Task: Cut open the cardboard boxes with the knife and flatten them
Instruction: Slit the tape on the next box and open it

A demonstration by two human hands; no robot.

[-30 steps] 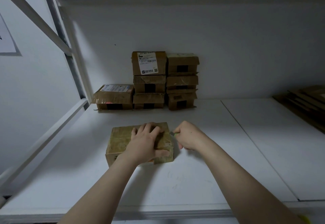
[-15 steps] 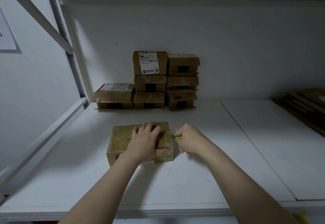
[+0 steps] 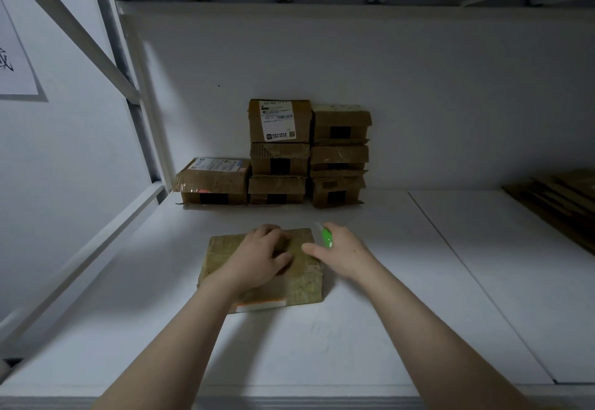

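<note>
White shelf (image 3: 322, 345) boards in a dim metal rack carry everything. At the centre of the view lies a closed, tape-wrapped cardboard box (image 3: 222, 248), flat on the shelf. The left hand (image 3: 260, 258) sits on its top, fingers bent toward the far edge and thumb spread to 3 o'clock, holding it down. Just beside the box's far right corner, the right hand (image 3: 341, 255) grips a green utility knife (image 3: 326, 237), blade end pointing to 11 o'clock, thumb stretched over the box's right edge. At 12 o'clock from the box, against the back wall, stands a stack of taped boxes (image 3: 309, 152) in two columns, with a single labelled box (image 3: 212, 181) touching its left side. Flattened cardboard (image 3: 560, 197) lies at 3 o'clock. A printed sheet (image 3: 16, 65) hangs at 10 o'clock.
</note>
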